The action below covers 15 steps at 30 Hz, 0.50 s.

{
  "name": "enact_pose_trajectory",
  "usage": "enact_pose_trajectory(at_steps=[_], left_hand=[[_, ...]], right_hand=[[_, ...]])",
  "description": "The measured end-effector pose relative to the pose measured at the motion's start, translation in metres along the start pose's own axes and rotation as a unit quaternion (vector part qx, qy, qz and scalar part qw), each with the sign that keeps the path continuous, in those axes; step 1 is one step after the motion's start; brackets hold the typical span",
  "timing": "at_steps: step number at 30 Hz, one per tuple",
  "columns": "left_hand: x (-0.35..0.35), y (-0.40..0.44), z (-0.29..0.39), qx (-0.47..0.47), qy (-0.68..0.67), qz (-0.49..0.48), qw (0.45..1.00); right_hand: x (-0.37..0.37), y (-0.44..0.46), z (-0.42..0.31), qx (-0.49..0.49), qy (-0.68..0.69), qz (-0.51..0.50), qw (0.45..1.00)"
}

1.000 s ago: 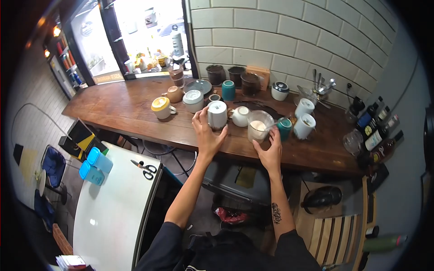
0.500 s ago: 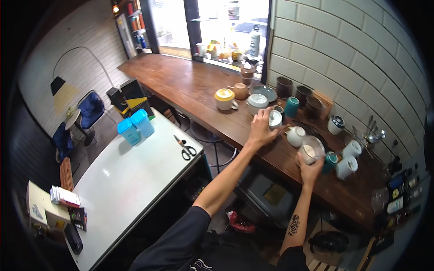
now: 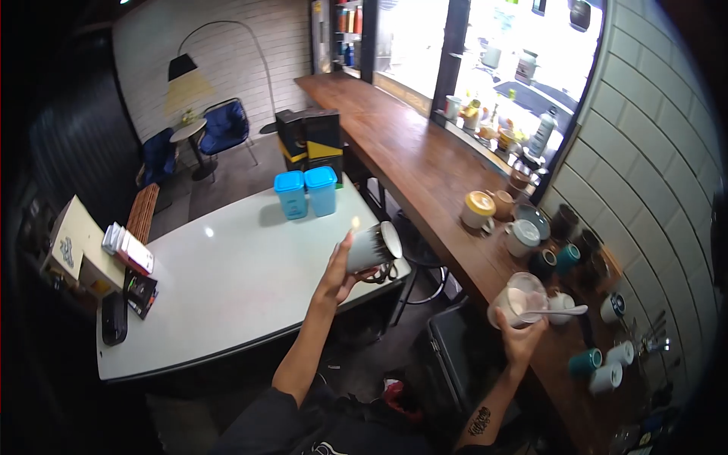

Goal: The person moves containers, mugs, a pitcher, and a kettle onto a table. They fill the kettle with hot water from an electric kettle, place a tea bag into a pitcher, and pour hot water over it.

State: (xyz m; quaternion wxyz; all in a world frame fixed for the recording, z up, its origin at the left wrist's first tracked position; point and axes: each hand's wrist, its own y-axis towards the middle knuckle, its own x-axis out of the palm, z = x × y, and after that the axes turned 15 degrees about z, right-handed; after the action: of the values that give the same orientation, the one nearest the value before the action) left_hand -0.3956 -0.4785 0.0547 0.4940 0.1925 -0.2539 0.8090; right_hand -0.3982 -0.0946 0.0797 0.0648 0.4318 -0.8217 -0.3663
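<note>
My left hand (image 3: 338, 273) grips a tilted white mug with a dark band (image 3: 367, 249), raised near the white table's right edge; the mug's mouth faces right. My right hand (image 3: 520, 334) is wrapped round a clear plastic container (image 3: 519, 299) with pale contents, near the wooden counter's front edge. A white spoon (image 3: 565, 310) sticks out of it to the right. Beside that container stands a white cup (image 3: 561, 307). Farther back on the counter are a yellow-topped mug (image 3: 478, 210), a white mug (image 3: 522, 237) and a teal cup (image 3: 567, 258).
Two blue-lidded containers (image 3: 321, 191) stand at the back of the white table (image 3: 220, 280), by black and yellow boxes (image 3: 324, 140). Papers and a black object (image 3: 114, 319) lie at its left. More cups line the wooden counter (image 3: 402, 144). A dark stool is between them.
The view has swung left toward the white table. My left hand has lifted the mug off the counter, moved it left and tilted it. My right hand still holds the clear container.
</note>
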Motion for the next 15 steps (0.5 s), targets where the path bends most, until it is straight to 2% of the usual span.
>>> enact_pose_trajectory(at_steps=[2, 4, 6, 7, 10, 12, 13, 14, 15], left_hand=[[-0.041, -0.005, 0.014, -0.028, -0.051, 0.031, 0.998], [-0.084, -0.005, 0.021, -0.017, -0.092, 0.053, 0.994], [-0.126, 0.002, 0.025, -0.003, -0.138, 0.048, 0.989], [-0.153, 0.011, 0.022, -0.008, -0.17, 0.039, 0.985], [-0.206, 0.03, 0.028, -0.008, -0.223, 0.038, 0.974], [-0.237, 0.048, 0.033, -0.003, -0.225, 0.043, 0.973], [-0.245, 0.054, 0.038, -0.001, -0.2, 0.039, 0.979], [-0.253, 0.061, 0.044, 0.0, -0.176, 0.035, 0.984], [-0.264, 0.069, 0.049, -0.014, -0.152, 0.034, 0.988]], right_hand=[[0.049, -0.008, -0.03, 0.009, 0.034, -0.044, 0.998], [0.102, -0.023, -0.047, 0.01, 0.07, -0.115, 0.991], [0.157, -0.048, -0.066, 0.051, 0.112, -0.138, 0.983], [0.19, -0.062, -0.06, 0.006, 0.126, -0.142, 0.982], [0.269, -0.099, -0.087, 0.011, 0.173, -0.196, 0.965], [0.319, -0.125, -0.091, -0.016, 0.175, -0.191, 0.966], [0.342, -0.131, -0.089, -0.088, 0.161, -0.209, 0.96], [0.364, -0.142, -0.089, -0.086, 0.161, -0.211, 0.96], [0.382, -0.154, -0.093, -0.018, 0.181, -0.211, 0.961]])
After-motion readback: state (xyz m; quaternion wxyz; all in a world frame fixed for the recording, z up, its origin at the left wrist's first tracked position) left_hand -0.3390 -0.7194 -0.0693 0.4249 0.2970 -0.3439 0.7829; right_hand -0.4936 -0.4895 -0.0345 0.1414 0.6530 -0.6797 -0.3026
